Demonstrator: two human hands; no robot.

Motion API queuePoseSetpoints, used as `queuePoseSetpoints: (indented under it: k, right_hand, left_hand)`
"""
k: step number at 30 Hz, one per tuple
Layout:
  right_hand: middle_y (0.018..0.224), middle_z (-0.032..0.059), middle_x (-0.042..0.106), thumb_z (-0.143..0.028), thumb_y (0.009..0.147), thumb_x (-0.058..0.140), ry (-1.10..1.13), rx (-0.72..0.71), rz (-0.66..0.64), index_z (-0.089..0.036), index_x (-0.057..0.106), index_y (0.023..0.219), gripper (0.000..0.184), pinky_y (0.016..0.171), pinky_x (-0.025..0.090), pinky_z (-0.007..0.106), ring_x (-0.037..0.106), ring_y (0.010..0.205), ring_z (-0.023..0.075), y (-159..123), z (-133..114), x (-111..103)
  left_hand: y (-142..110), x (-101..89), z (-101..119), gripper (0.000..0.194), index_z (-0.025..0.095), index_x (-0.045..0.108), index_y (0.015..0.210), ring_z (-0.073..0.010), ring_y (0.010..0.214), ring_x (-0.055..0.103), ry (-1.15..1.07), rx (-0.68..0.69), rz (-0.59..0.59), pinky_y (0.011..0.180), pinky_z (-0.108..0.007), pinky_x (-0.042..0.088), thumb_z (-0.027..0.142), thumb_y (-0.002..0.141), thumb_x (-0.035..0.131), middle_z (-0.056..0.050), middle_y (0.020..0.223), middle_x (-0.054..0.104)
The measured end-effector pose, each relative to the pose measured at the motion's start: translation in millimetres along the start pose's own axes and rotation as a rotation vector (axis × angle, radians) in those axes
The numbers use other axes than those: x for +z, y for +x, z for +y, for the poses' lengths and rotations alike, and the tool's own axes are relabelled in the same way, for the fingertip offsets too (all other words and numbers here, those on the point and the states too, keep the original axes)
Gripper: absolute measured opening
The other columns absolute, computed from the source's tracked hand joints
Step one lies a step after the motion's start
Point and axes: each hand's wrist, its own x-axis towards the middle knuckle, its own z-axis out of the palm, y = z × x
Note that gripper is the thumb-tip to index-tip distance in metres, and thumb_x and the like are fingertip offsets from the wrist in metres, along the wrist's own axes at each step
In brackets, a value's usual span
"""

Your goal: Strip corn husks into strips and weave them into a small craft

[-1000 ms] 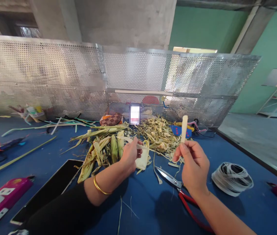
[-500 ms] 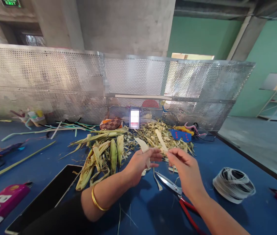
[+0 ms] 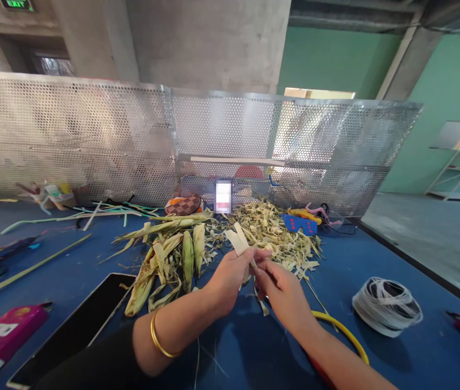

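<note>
My left hand (image 3: 230, 279) is closed on pale strips of dried corn husk (image 3: 236, 238), which stick up past its fingers. Right beside it, my right hand (image 3: 281, 292) pinches a husk strip against the held ones, the fingertips of both hands meeting. A loose husk end (image 3: 263, 307) dangles or lies below them; I cannot tell which. Under my right forearm a red scissor handle (image 3: 319, 368) shows in part, the blades being hidden. Whole corn husks (image 3: 188, 260) lie left of my hands, and a heap of shredded husk (image 3: 270, 222) spreads behind them.
A spool of white string (image 3: 387, 307) and a yellow curved cord or handle (image 3: 346, 327) are to the right. Leftward lie a black tray-like slab (image 3: 76, 325) and a magenta power strip (image 3: 14, 336). A lit phone (image 3: 224, 196) stands before the perforated metal screen (image 3: 222, 124).
My right hand has moved left, bringing its husk strip against those in my left hand. It now covers the scissor blades, and the yellow curve has come into view.
</note>
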Motion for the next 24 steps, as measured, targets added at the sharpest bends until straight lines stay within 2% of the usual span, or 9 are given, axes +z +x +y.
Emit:
queuePoseSetpoints:
  k: [2,4,7,9,11,13,15,18,24]
  right_hand:
    - [0.057,-0.0005,0.060,-0.034,0.087,0.042,-0.089,0.011,-0.130,-0.022,0.050,0.066,0.026,0.052,0.041,0.024,0.058,0.051,0.0144,0.0,0.2,-4.1]
    - [0.059,-0.0001,0.063,-0.029,0.085,0.044,-0.185,0.036,-0.267,-0.021,0.051,0.063,0.024,0.051,0.040,0.022,0.059,0.051,0.0134,0.4,-0.6,-10.8]
    - [0.054,-0.0005,0.062,-0.027,0.083,0.047,-0.281,0.077,-0.381,-0.020,0.055,0.059,0.026,0.049,0.038,0.022,0.058,0.046,0.0123,3.3,-1.8,-23.1]
    - [0.053,-0.0004,0.062,-0.029,0.083,0.048,-0.262,0.065,-0.296,-0.020,0.058,0.060,0.026,0.050,0.039,0.023,0.057,0.047,0.0130,6.7,-3.4,-31.2]
    - [0.060,0.0008,0.064,-0.035,0.083,0.049,-0.149,0.026,-0.094,-0.021,0.063,0.067,0.025,0.055,0.041,0.025,0.059,0.056,0.0155,10.2,-6.6,-37.9]
    - [0.068,0.0022,0.066,-0.041,0.080,0.054,0.041,0.011,0.107,-0.020,0.067,0.078,0.024,0.061,0.044,0.027,0.060,0.065,0.0176,12.7,-10.7,-42.0]
    - [0.073,0.0030,0.067,-0.044,0.073,0.062,0.265,0.049,0.199,-0.019,0.068,0.089,0.030,0.061,0.045,0.028,0.059,0.065,0.0170,13.8,-14.4,-43.1]
    - [0.062,-0.0002,0.061,-0.043,0.064,0.071,0.486,0.113,0.167,-0.015,0.066,0.093,0.040,0.051,0.041,0.025,0.052,0.052,0.0123,13.5,-16.6,-41.0]
    - [0.049,-0.0055,0.051,-0.040,0.059,0.076,0.669,0.214,0.063,-0.015,0.067,0.090,0.042,0.044,0.033,0.021,0.042,0.044,0.0078,12.7,-14.8,-41.0]
  left_hand:
    - [2.5,-2.1,4.9,0.028,0.013,0.062,0.076,-0.0157,0.071,0.059,-0.008,0.052,0.061,0.065,-0.027,0.046,0.040,0.077,0.058,-0.006,0.074,0.063]
    - [4.3,-3.9,9.6,0.023,0.014,0.059,0.073,-0.0135,0.070,0.059,-0.020,0.101,0.115,0.072,-0.026,0.046,0.036,0.078,0.057,-0.003,0.068,0.060]
    - [5.0,-6.0,13.7,0.020,0.016,0.055,0.077,-0.0051,0.044,0.040,0.008,0.095,0.130,0.052,-0.020,0.040,0.035,0.081,0.053,0.007,0.054,0.042]
    - [4.1,-6.4,14.1,0.020,0.016,0.053,0.077,-0.0029,0.037,0.023,0.071,0.061,0.075,0.040,-0.016,0.024,0.035,0.083,0.049,0.010,0.051,0.032]
    - [2.6,-5.5,12.9,0.022,0.016,0.053,0.076,-0.0029,0.037,0.018,0.157,0.031,-0.017,0.039,-0.018,0.014,0.036,0.083,0.047,0.010,0.049,0.030]
    - [0.9,-3.8,10.1,0.025,0.015,0.054,0.075,-0.0034,0.037,0.020,0.246,0.004,-0.124,0.040,-0.019,0.013,0.037,0.083,0.046,0.009,0.048,0.032]
    - [-0.3,-2.2,6.0,0.028,0.014,0.056,0.075,-0.0041,0.037,0.022,0.321,-0.038,-0.216,0.040,-0.020,0.014,0.039,0.083,0.046,0.008,0.046,0.034]
    - [-1.4,-1.3,-0.2,0.031,0.014,0.059,0.075,-0.0050,0.038,0.025,0.410,-0.126,-0.309,0.041,-0.020,0.017,0.041,0.081,0.046,0.007,0.045,0.038]
    - [-4.2,-3.3,1.1,0.041,0.013,0.063,0.081,-0.0065,0.042,0.035,0.545,-0.221,-0.426,0.044,-0.021,0.024,0.050,0.082,0.044,0.004,0.050,0.047]
